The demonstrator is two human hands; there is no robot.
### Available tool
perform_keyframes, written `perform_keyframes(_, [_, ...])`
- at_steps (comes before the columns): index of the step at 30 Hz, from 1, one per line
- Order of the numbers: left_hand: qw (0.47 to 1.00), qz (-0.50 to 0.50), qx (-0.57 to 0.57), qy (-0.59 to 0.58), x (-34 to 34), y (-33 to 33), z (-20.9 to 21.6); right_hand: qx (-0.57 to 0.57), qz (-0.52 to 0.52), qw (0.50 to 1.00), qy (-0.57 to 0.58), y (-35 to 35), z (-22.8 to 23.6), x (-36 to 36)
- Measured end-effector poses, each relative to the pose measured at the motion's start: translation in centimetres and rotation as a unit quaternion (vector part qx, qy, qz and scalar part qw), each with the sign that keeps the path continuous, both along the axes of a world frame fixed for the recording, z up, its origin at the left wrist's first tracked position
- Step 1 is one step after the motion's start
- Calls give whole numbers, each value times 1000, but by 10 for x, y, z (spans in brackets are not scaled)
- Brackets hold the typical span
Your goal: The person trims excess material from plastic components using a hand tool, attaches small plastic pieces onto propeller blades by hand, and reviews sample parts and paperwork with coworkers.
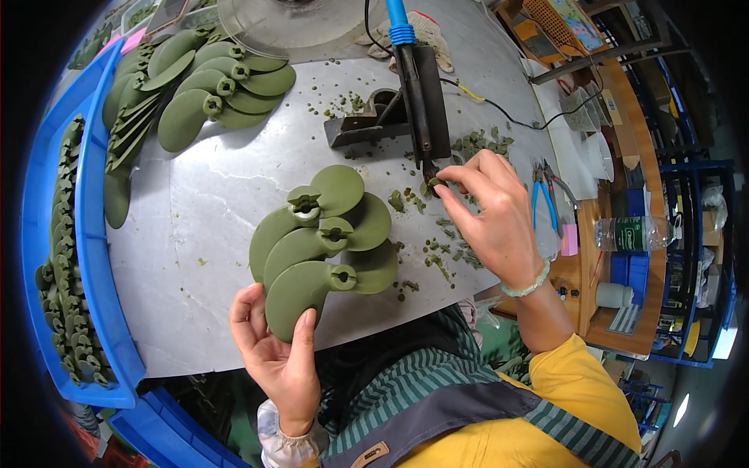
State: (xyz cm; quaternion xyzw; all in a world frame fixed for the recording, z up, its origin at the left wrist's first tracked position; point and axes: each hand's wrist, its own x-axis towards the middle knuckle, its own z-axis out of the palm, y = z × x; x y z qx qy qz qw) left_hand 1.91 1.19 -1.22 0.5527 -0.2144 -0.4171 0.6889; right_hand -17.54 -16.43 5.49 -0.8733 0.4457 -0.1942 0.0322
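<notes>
The thumb and fingers of the left hand [282, 370] are closed on the lower edge of one dark green, two-bladed propeller [300, 292], which seems to be of matte plastic. It is the nearest of three such propellers, and these lie overlapped in the middle of the worktop, each with one slotted round hub. The thumb and forefinger of the right hand [499, 210] pinch one small green piece [434, 182], just beside the lower tip of a blue-handled, rod-shaped tool [400, 31]. One black metal stand [370, 127] is beside this tool. Around the right wrist is one bracelet of pale green beads [528, 282].

Many green scraps [484, 144], too many to count exactly, are scattered on the grey, smooth worktop [195, 257]. Farther left is a pile of green propellers [183, 121]; they overlap, so I cannot tell their number. At the left edge stands one long blue plastic tray [109, 257] with many small green parts [74, 327] inside. On the right are one pair of blue-handled pliers [536, 199] and one clear plastic bottle [659, 233] with a green label.
</notes>
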Motion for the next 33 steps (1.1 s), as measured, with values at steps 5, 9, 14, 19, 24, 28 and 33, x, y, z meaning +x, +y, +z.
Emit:
perform_keyframes(5, [1000,-3,-3,-1,0,0,0,0,1,1000,2,0,-1,0])
perform_keyframes(9, [1000,-6,-8,-5,0,-1,0,7,2,1000,-11,1,1,3])
perform_keyframes(14, [1000,-5,-13,-8,0,-1,1,82,21,994,-64,17,15,17])
perform_keyframes(19, [1000,-13,-26,-12,-2,-1,1,163,94,978,-90,40,25,39])
perform_keyframes(24, [999,-14,-36,-1,-3,0,2,157,143,973,-89,45,21,53])
perform_keyframes(28, [999,-15,-35,-8,-3,1,2,160,145,973,-82,47,20,56])
perform_keyframes(33, [999,-14,-46,0,-3,3,1,160,147,974,-72,48,20,58])
